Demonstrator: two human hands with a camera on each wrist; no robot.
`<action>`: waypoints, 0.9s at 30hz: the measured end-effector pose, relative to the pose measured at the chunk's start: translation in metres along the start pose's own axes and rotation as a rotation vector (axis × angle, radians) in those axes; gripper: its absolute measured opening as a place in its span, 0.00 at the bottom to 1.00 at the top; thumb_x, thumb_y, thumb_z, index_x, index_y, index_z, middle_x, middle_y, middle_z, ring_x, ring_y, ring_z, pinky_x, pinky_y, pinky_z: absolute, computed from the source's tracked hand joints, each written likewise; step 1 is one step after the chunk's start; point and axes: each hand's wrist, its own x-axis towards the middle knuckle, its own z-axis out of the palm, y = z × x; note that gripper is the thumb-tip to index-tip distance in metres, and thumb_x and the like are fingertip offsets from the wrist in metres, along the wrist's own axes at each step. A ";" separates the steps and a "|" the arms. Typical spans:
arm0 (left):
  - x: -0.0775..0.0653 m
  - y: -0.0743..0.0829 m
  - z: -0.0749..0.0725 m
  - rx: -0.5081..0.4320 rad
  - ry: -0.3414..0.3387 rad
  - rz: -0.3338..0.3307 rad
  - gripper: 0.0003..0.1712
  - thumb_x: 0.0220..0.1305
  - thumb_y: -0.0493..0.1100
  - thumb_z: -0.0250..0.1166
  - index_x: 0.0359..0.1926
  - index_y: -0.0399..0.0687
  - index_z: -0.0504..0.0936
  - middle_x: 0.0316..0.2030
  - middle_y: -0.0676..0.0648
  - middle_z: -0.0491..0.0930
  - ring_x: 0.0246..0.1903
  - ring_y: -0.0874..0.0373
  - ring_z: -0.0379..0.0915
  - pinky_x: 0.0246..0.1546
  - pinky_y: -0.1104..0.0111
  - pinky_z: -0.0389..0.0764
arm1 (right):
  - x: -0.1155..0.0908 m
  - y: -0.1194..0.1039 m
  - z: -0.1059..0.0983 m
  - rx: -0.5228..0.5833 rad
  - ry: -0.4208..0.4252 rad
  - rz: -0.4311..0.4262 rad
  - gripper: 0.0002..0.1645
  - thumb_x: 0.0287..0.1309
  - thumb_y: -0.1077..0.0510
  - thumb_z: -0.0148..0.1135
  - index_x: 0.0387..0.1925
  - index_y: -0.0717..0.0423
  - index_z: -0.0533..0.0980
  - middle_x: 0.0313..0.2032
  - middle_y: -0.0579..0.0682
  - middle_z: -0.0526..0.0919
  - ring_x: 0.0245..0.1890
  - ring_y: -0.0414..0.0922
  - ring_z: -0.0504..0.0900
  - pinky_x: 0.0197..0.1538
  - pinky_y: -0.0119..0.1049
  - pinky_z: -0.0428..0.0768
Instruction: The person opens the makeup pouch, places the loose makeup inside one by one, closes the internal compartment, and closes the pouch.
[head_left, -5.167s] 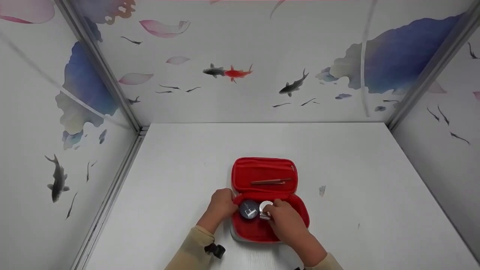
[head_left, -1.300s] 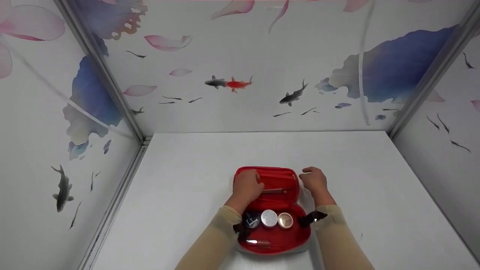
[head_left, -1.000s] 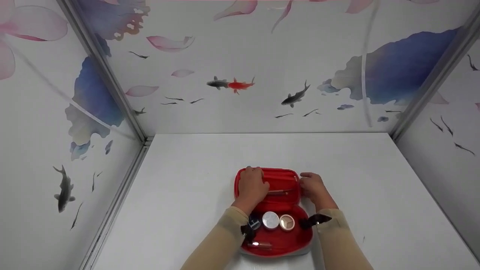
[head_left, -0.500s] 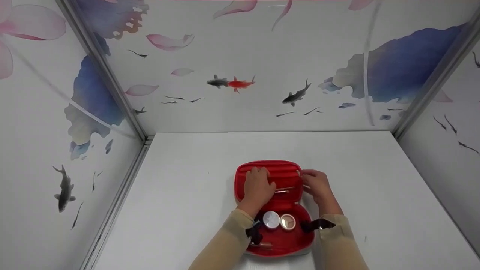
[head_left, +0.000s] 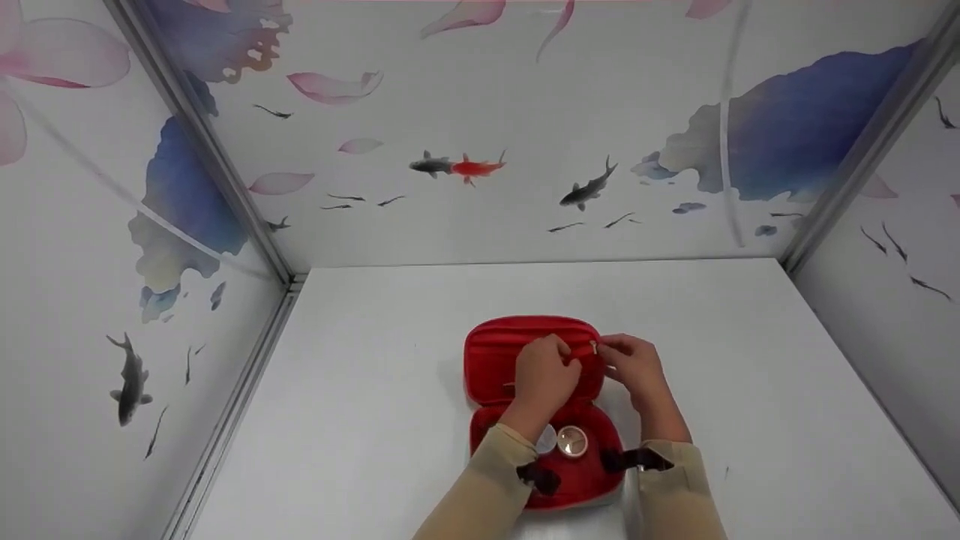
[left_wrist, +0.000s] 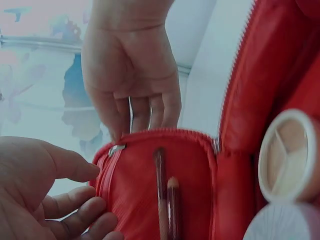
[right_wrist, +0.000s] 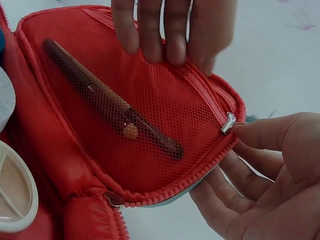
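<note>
A red makeup bag (head_left: 495,327) lies unfolded on the white table. Behind the mesh pocket (right_wrist: 165,90) in its lid are a makeup brush (right_wrist: 170,146) and a shorter stick with a tan tip (right_wrist: 130,131). My right hand (head_left: 634,365) grips the lid's right edge, thumb beside the silver zipper pull (right_wrist: 228,123) and fingers behind the edge. Above the pocket's zip my left hand (head_left: 547,379) hangs with loosely bent fingers; its thumb and fingers stand apart in the left wrist view. In the base sit a three-part concealer pot (head_left: 572,442) and a white round jar (left_wrist: 280,225).
My left sleeve (head_left: 487,472) covers the base's left part. The white table (head_left: 360,405) surrounds the bag. Printed panels (head_left: 360,232) close it in at the back and sides.
My hands have gone from the bag's base up to its lid. In the last second the left hand slides right across the pocket, and the lid tilts up a little.
</note>
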 end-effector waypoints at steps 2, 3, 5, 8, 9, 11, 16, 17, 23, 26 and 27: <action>-0.001 0.004 0.004 -0.036 -0.005 0.001 0.03 0.66 0.42 0.72 0.36 0.48 0.87 0.31 0.51 0.86 0.31 0.62 0.79 0.35 0.71 0.83 | -0.002 0.000 -0.001 0.002 0.002 0.000 0.19 0.75 0.58 0.62 0.59 0.67 0.80 0.48 0.51 0.87 0.42 0.37 0.86 0.48 0.31 0.87; -0.002 0.006 0.007 -0.053 -0.008 -0.003 0.02 0.66 0.41 0.72 0.36 0.48 0.87 0.29 0.52 0.86 0.30 0.64 0.78 0.34 0.72 0.82 | -0.004 0.000 -0.002 0.004 0.004 0.001 0.19 0.75 0.58 0.62 0.59 0.66 0.80 0.47 0.50 0.88 0.42 0.36 0.86 0.48 0.31 0.87; -0.002 0.009 0.011 -0.077 -0.008 -0.016 0.02 0.66 0.40 0.72 0.37 0.47 0.89 0.28 0.53 0.86 0.28 0.65 0.78 0.34 0.73 0.83 | -0.006 0.001 -0.003 0.005 0.009 0.000 0.18 0.75 0.57 0.63 0.58 0.66 0.81 0.46 0.49 0.88 0.41 0.36 0.86 0.47 0.31 0.87; -0.004 0.013 0.017 -0.095 -0.012 -0.031 0.03 0.66 0.40 0.72 0.39 0.47 0.90 0.30 0.53 0.88 0.30 0.65 0.79 0.36 0.72 0.84 | -0.009 0.003 -0.005 0.008 0.009 -0.003 0.16 0.75 0.57 0.63 0.55 0.65 0.83 0.44 0.48 0.88 0.41 0.36 0.87 0.47 0.31 0.87; -0.004 0.013 0.019 -0.102 -0.016 -0.037 0.03 0.67 0.40 0.72 0.39 0.47 0.90 0.30 0.53 0.88 0.30 0.65 0.79 0.36 0.72 0.84 | -0.010 0.004 -0.006 0.008 0.000 -0.010 0.16 0.75 0.57 0.62 0.54 0.65 0.83 0.44 0.48 0.88 0.41 0.37 0.87 0.47 0.31 0.87; -0.006 0.014 0.022 -0.113 -0.024 -0.047 0.03 0.67 0.40 0.71 0.40 0.48 0.91 0.30 0.53 0.88 0.29 0.66 0.78 0.36 0.72 0.84 | -0.010 0.005 -0.006 0.011 -0.009 -0.022 0.15 0.76 0.57 0.62 0.53 0.65 0.83 0.43 0.48 0.88 0.41 0.37 0.87 0.48 0.32 0.87; -0.008 0.014 0.028 -0.146 -0.014 -0.041 0.02 0.68 0.39 0.71 0.38 0.48 0.90 0.29 0.53 0.87 0.27 0.67 0.77 0.32 0.74 0.82 | -0.012 0.007 -0.010 -0.006 -0.030 -0.056 0.14 0.76 0.58 0.61 0.54 0.64 0.83 0.45 0.48 0.88 0.44 0.39 0.88 0.51 0.34 0.88; -0.009 0.014 0.028 -0.149 -0.004 -0.032 0.02 0.68 0.39 0.71 0.38 0.48 0.90 0.29 0.53 0.87 0.26 0.67 0.77 0.32 0.74 0.82 | -0.012 0.007 -0.011 -0.007 -0.035 -0.062 0.14 0.76 0.58 0.61 0.54 0.64 0.83 0.45 0.49 0.88 0.44 0.39 0.88 0.52 0.35 0.88; -0.008 0.015 0.033 -0.136 0.059 0.001 0.03 0.67 0.41 0.72 0.36 0.47 0.90 0.28 0.53 0.87 0.27 0.68 0.77 0.32 0.75 0.81 | -0.013 0.009 -0.014 0.032 -0.067 -0.069 0.15 0.78 0.58 0.59 0.54 0.64 0.83 0.45 0.46 0.88 0.45 0.38 0.88 0.53 0.34 0.87; -0.008 0.014 0.035 -0.122 0.073 -0.002 0.04 0.68 0.42 0.72 0.35 0.48 0.90 0.28 0.53 0.87 0.27 0.67 0.77 0.33 0.75 0.81 | -0.014 0.011 -0.014 0.065 -0.068 -0.069 0.14 0.79 0.59 0.58 0.52 0.65 0.84 0.42 0.44 0.89 0.44 0.37 0.89 0.51 0.32 0.87; -0.008 0.014 0.036 -0.114 0.078 0.000 0.04 0.68 0.42 0.72 0.35 0.48 0.90 0.28 0.53 0.87 0.27 0.67 0.77 0.33 0.75 0.81 | -0.014 0.012 -0.013 0.073 -0.068 -0.071 0.14 0.79 0.59 0.58 0.52 0.65 0.84 0.41 0.44 0.89 0.44 0.37 0.89 0.50 0.32 0.87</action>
